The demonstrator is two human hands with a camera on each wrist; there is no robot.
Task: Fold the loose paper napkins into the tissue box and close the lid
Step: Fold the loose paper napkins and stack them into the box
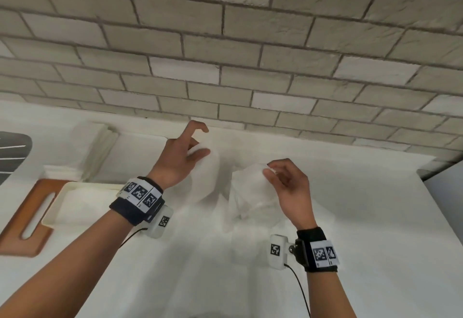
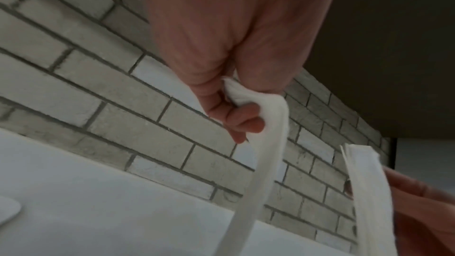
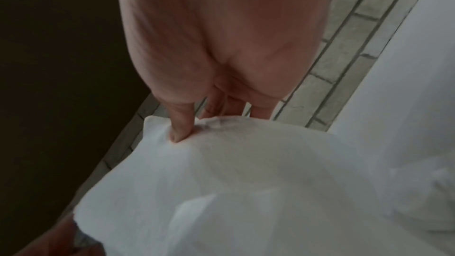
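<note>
A white paper napkin point(image 1: 246, 187) is held up above the white counter point(image 1: 375, 217), pinched at its top corners; one corner is gripped by the left hand point(image 1: 179, 160), the other by the right hand point(image 1: 288, 185); the tissue box point(image 1: 82, 202) lies well to the left.

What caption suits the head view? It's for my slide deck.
Both hands, left and right, lift a white napkin above the counter.

Brick wall point(image 1: 225, 42), wooden board point(image 1: 27, 220)
</note>
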